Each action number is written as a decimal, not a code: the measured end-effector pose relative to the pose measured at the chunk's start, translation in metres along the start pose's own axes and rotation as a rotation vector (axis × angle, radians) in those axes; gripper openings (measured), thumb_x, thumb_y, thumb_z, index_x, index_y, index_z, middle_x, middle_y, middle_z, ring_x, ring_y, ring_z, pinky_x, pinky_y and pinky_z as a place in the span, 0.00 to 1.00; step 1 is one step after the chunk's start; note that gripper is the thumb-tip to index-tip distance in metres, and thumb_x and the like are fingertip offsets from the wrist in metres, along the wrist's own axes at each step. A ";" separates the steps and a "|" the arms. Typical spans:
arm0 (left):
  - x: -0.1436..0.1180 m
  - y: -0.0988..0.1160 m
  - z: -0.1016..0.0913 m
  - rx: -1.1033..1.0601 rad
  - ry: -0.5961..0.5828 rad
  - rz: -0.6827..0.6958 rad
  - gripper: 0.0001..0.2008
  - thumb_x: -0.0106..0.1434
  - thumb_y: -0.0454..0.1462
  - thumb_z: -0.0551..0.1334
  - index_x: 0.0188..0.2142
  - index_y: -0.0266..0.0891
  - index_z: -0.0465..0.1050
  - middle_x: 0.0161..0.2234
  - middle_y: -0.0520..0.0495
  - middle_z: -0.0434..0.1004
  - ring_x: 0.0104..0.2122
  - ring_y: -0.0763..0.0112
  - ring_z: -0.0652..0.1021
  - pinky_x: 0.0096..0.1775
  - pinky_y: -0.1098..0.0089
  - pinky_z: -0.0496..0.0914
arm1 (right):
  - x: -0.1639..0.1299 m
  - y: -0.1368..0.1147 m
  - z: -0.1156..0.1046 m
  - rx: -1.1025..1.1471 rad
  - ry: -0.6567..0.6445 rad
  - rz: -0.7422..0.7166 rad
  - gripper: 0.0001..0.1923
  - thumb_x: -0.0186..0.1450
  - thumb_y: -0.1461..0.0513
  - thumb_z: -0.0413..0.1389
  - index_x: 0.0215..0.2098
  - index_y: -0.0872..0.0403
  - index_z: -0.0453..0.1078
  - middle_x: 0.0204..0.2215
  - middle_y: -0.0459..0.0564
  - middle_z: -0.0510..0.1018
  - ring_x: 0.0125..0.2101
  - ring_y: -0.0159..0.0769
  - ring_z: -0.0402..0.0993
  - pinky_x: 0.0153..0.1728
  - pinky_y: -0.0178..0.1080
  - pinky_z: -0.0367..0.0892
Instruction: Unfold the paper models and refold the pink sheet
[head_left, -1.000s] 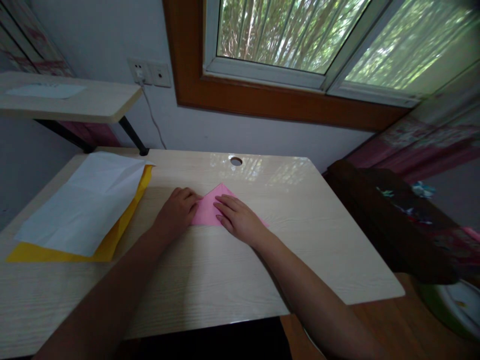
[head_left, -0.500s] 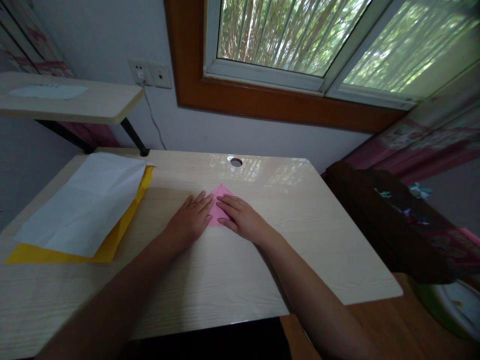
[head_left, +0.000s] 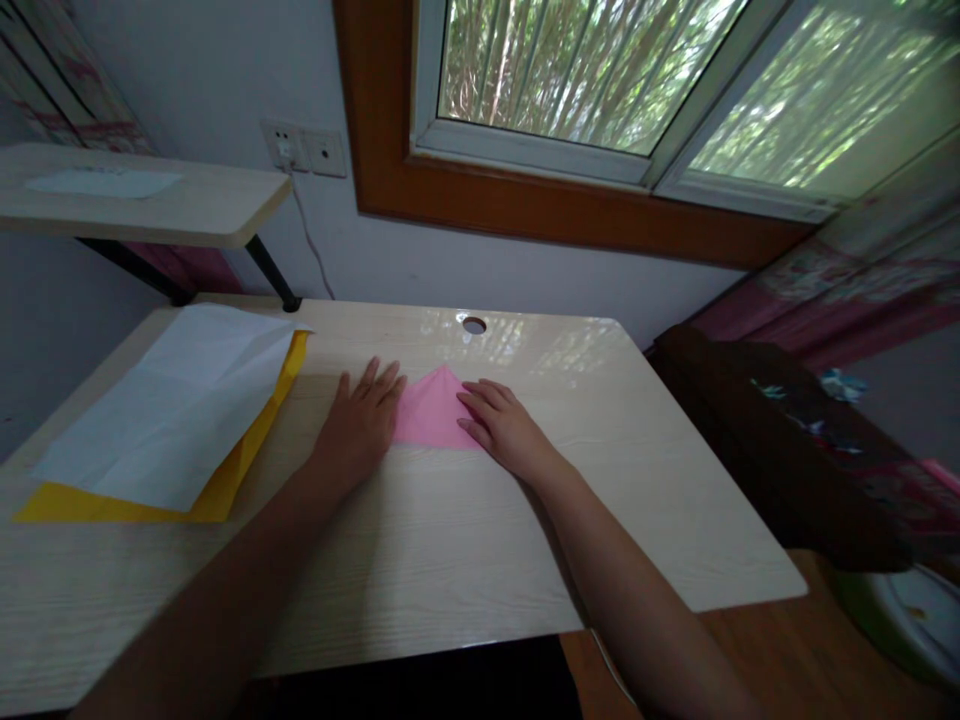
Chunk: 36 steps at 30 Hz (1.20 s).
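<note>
A folded pink paper [head_left: 433, 412] lies flat on the pale wooden desk [head_left: 450, 540], its pointed tip toward the window. My left hand [head_left: 361, 415] rests at the paper's left edge, palm down with the fingers spread. On the other side, my right hand [head_left: 504, 420] lies over the paper's right edge, fingers stretched out and slightly bent. Both hands press from above and neither grasps anything. The paper's outer left and right corners are hidden under the hands.
White sheets [head_left: 180, 400] lie over yellow paper [head_left: 217, 490] on the desk's left. A raised shelf [head_left: 217, 210] stands on black legs at the back left. Near the back edge is a round cable hole [head_left: 474, 326]. A dark brown covered piece of furniture [head_left: 765, 440] stands right of the desk.
My hands have slid apart, the left one leftward and the right one rightward. More of the pink paper now shows between them.
</note>
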<state>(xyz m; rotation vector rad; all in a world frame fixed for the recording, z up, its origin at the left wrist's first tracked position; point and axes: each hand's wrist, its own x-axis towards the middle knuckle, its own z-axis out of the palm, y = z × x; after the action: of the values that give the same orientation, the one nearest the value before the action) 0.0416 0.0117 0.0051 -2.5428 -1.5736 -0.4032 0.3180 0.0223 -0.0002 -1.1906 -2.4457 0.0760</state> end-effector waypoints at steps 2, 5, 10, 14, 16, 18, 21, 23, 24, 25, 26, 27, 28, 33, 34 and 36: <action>0.002 0.004 -0.003 -0.023 0.063 0.030 0.23 0.73 0.34 0.49 0.65 0.36 0.65 0.70 0.40 0.57 0.71 0.48 0.53 0.67 0.38 0.50 | 0.002 -0.005 0.002 -0.028 0.017 0.033 0.22 0.74 0.54 0.52 0.63 0.53 0.69 0.61 0.58 0.71 0.62 0.50 0.63 0.63 0.56 0.63; 0.003 0.018 -0.002 -0.089 0.079 0.184 0.22 0.73 0.34 0.48 0.62 0.36 0.68 0.67 0.42 0.64 0.70 0.54 0.56 0.69 0.46 0.48 | 0.005 -0.012 0.006 -0.066 0.041 0.084 0.22 0.74 0.55 0.51 0.63 0.54 0.69 0.60 0.58 0.72 0.61 0.50 0.63 0.63 0.55 0.63; -0.004 0.040 0.012 -0.140 -0.079 0.286 0.26 0.75 0.44 0.49 0.67 0.35 0.62 0.68 0.40 0.61 0.69 0.57 0.61 0.68 0.53 0.53 | 0.008 -0.016 0.008 -0.097 0.053 0.121 0.22 0.74 0.56 0.51 0.62 0.57 0.69 0.60 0.58 0.72 0.61 0.49 0.63 0.65 0.52 0.61; -0.008 0.040 0.014 -0.100 -0.146 0.185 0.29 0.75 0.47 0.48 0.68 0.33 0.58 0.70 0.37 0.55 0.70 0.57 0.57 0.68 0.53 0.52 | 0.007 -0.016 0.009 -0.089 0.045 0.128 0.23 0.74 0.55 0.51 0.63 0.56 0.68 0.60 0.58 0.71 0.61 0.50 0.62 0.65 0.52 0.61; -0.010 0.037 0.014 -0.086 -0.152 0.133 0.30 0.74 0.48 0.48 0.69 0.32 0.57 0.70 0.35 0.54 0.71 0.56 0.55 0.68 0.53 0.52 | 0.007 -0.015 0.009 -0.082 0.043 0.130 0.23 0.74 0.55 0.50 0.63 0.55 0.68 0.60 0.58 0.71 0.61 0.50 0.62 0.65 0.53 0.61; -0.011 0.035 0.014 -0.078 -0.149 0.096 0.31 0.74 0.49 0.49 0.69 0.32 0.57 0.71 0.34 0.53 0.71 0.54 0.54 0.68 0.52 0.53 | 0.007 -0.015 0.009 -0.073 0.044 0.134 0.23 0.74 0.55 0.50 0.63 0.55 0.67 0.60 0.58 0.71 0.61 0.51 0.62 0.64 0.55 0.61; -0.014 0.032 0.016 -0.061 -0.137 0.045 0.33 0.73 0.49 0.50 0.69 0.30 0.56 0.71 0.31 0.51 0.71 0.51 0.53 0.68 0.51 0.51 | 0.007 -0.016 0.008 -0.062 0.043 0.141 0.23 0.74 0.55 0.49 0.63 0.54 0.67 0.61 0.58 0.71 0.61 0.51 0.62 0.64 0.56 0.61; -0.016 0.030 0.016 -0.044 -0.133 -0.002 0.33 0.73 0.49 0.51 0.68 0.28 0.56 0.71 0.30 0.51 0.71 0.49 0.53 0.68 0.50 0.51 | 0.007 -0.016 0.006 -0.062 0.040 0.146 0.23 0.74 0.55 0.49 0.63 0.54 0.68 0.61 0.58 0.71 0.61 0.51 0.63 0.64 0.55 0.61; -0.017 0.028 0.016 -0.036 -0.133 -0.025 0.34 0.72 0.49 0.51 0.68 0.27 0.56 0.71 0.29 0.50 0.71 0.48 0.53 0.68 0.50 0.51 | 0.007 -0.017 0.006 -0.063 0.038 0.148 0.22 0.74 0.55 0.50 0.63 0.55 0.68 0.61 0.58 0.71 0.61 0.51 0.63 0.64 0.55 0.62; -0.018 0.027 0.016 -0.029 -0.136 -0.044 0.34 0.72 0.49 0.51 0.68 0.26 0.55 0.71 0.28 0.50 0.71 0.47 0.53 0.68 0.50 0.52 | 0.007 -0.017 0.005 -0.063 0.037 0.149 0.22 0.74 0.55 0.50 0.63 0.55 0.68 0.60 0.58 0.71 0.60 0.51 0.63 0.64 0.55 0.62; -0.019 0.026 0.015 -0.023 -0.141 -0.058 0.35 0.72 0.50 0.51 0.68 0.26 0.55 0.71 0.27 0.51 0.71 0.46 0.53 0.68 0.51 0.52 | 0.007 -0.017 0.004 -0.063 0.036 0.151 0.22 0.74 0.55 0.50 0.62 0.54 0.68 0.60 0.58 0.71 0.60 0.51 0.63 0.64 0.55 0.62; -0.020 0.025 0.013 -0.019 -0.147 -0.068 0.35 0.72 0.50 0.51 0.68 0.25 0.55 0.70 0.27 0.51 0.71 0.46 0.53 0.68 0.51 0.52 | 0.007 -0.017 0.004 -0.062 0.037 0.153 0.22 0.74 0.55 0.50 0.62 0.54 0.68 0.60 0.58 0.71 0.60 0.51 0.63 0.63 0.54 0.62; -0.020 0.024 0.012 -0.015 -0.155 -0.076 0.36 0.72 0.50 0.51 0.68 0.25 0.55 0.70 0.26 0.51 0.71 0.46 0.53 0.68 0.51 0.52 | 0.007 -0.017 0.004 -0.062 0.037 0.154 0.22 0.74 0.55 0.50 0.62 0.54 0.68 0.60 0.58 0.72 0.60 0.51 0.63 0.63 0.54 0.62; -0.018 0.018 0.009 -0.002 -0.177 -0.118 0.36 0.72 0.51 0.50 0.69 0.25 0.53 0.71 0.27 0.50 0.71 0.46 0.54 0.68 0.48 0.53 | 0.006 -0.013 0.006 -0.081 0.052 0.178 0.21 0.74 0.56 0.51 0.61 0.56 0.69 0.60 0.57 0.72 0.60 0.50 0.63 0.64 0.53 0.61; -0.017 0.017 0.010 -0.002 -0.170 -0.121 0.36 0.72 0.51 0.50 0.69 0.25 0.53 0.71 0.27 0.50 0.71 0.46 0.54 0.68 0.47 0.52 | 0.005 -0.012 0.007 -0.086 0.054 0.184 0.21 0.74 0.56 0.51 0.61 0.55 0.69 0.60 0.57 0.72 0.60 0.50 0.63 0.64 0.53 0.61; -0.014 0.016 0.011 -0.002 -0.144 -0.119 0.35 0.73 0.50 0.50 0.69 0.27 0.54 0.71 0.28 0.51 0.71 0.47 0.54 0.68 0.46 0.51 | 0.005 -0.009 0.010 -0.094 0.057 0.197 0.21 0.74 0.55 0.51 0.62 0.54 0.69 0.60 0.57 0.71 0.60 0.51 0.63 0.64 0.54 0.61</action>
<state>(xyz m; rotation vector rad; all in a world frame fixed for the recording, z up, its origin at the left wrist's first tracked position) 0.0518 -0.0045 -0.0086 -2.5389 -1.7809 -0.2381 0.3052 0.0219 -0.0055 -1.4518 -2.2991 -0.0167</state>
